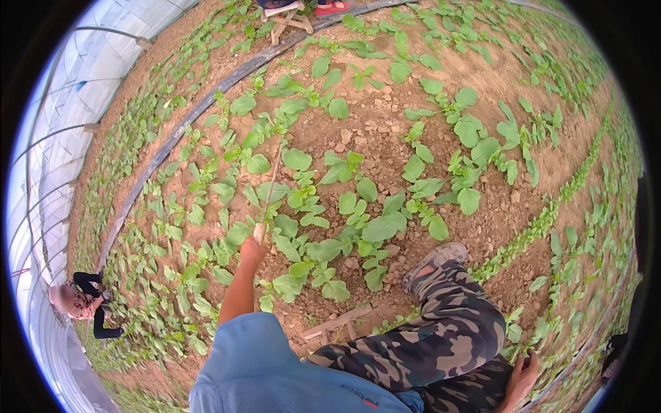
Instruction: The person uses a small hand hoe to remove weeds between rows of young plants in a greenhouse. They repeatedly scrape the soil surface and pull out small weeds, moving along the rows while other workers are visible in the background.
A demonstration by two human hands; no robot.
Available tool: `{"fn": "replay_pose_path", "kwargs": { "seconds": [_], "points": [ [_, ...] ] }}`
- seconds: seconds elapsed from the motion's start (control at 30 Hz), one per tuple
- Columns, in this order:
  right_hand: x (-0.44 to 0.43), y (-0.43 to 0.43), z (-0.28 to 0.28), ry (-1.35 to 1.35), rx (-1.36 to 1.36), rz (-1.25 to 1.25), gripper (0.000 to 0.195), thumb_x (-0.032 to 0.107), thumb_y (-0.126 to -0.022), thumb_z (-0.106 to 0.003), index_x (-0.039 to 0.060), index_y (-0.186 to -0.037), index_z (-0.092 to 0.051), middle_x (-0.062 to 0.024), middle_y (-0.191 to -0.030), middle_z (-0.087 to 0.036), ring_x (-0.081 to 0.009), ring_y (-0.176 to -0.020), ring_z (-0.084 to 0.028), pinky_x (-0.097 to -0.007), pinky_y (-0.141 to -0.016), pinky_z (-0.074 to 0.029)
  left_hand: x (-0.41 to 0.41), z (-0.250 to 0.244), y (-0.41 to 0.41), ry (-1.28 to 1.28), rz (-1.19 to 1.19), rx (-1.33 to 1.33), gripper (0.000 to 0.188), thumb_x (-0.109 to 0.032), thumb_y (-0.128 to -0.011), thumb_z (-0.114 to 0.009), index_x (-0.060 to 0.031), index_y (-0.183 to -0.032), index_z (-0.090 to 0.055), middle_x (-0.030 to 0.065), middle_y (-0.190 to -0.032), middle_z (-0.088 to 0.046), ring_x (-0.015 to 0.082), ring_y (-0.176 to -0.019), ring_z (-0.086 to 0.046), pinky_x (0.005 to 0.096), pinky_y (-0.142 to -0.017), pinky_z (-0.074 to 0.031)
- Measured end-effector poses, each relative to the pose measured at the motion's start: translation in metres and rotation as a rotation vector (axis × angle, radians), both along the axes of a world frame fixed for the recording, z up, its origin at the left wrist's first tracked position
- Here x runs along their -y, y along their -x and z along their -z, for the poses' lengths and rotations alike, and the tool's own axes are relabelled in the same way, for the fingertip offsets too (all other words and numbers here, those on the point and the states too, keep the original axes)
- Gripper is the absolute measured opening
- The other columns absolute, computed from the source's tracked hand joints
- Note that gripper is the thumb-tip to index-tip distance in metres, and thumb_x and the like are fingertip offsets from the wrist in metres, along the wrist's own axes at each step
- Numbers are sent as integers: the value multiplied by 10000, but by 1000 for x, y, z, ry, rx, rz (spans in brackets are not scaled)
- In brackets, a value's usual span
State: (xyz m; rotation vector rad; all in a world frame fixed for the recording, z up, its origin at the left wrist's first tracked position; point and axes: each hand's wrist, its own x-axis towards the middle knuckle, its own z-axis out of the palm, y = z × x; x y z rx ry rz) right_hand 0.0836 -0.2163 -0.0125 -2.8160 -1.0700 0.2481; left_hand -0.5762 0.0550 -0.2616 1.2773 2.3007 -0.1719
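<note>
My left hand is closed around the pale handle of a long thin tool, whose narrow shaft reaches forward among leafy green seedlings. The far end of the tool lies by leaves, so its tip cannot be made out. At the lower right, my right hand hangs beside the camouflage trousers with its fingers partly bent; nothing is seen in it. Dry clods of brown soil lie between the plants.
A wooden stool is beside my leg, and my shoe rests on soil near seedlings. A dark hose curves across the left. One person crouches at far left; another sits on a wooden stool at the top. Plastic greenhouse sheeting bounds the left.
</note>
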Motion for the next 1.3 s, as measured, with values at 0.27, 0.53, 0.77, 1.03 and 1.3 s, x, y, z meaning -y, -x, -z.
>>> {"fn": "replay_pose_path", "kwargs": {
  "seconds": [0.27, 0.53, 0.77, 1.03, 1.3],
  "points": [
    [2, -1, -3, 3, -16, -5, 317, 133, -828, -589, 0, -1116, -578, -129, -711, -555, -245, -633, -514, -372, -604, -419, 4, -48, -13, -91, 117, -101, 373, -220, -713, -651, 6, -971, -505, 242, -898, -626, 401, -839, -615, 469, -730, -503],
    [8, -1, -2, -4, 41, -29, 300, 82, -819, -599, 5, -1107, -571, -134, -711, -556, -242, -607, -514, -366, -585, -420, 27, -53, -20, -173, -325, 328, 453, -224, -682, -667, 96, -967, -520, 232, -781, -623, 369, -733, -617, 424, -683, -502],
    [5, -6, 2, 20, -16, -30, 299, 90, -825, -591, 2, -1110, -566, -131, -707, -542, -246, -614, -506, -367, -587, -412, 26, 3, 6, -405, -318, 184, 423, -225, -679, -677, 92, -923, -541, 244, -783, -618, 391, -768, -611, 434, -719, -484],
    [9, -5, -1, 45, 7, -21, 314, 104, -834, -585, 0, -1128, -555, -132, -700, -544, -245, -610, -503, -366, -585, -411, -45, 1, -49, -342, -341, 379, 372, -178, -677, -647, 104, -894, -539, 190, -704, -609, 230, -450, -591, 351, -432, -488],
    [5, -6, 3, 48, 18, -30, 305, 114, -836, -594, 7, -1120, -563, -122, -652, -552, -234, -569, -508, -358, -558, -412, -61, 12, -54, -312, -485, 400, 321, -163, -695, -624, 98, -868, -554, 163, -650, -601, 205, -441, -587, 344, -412, -483]
  ]
}}
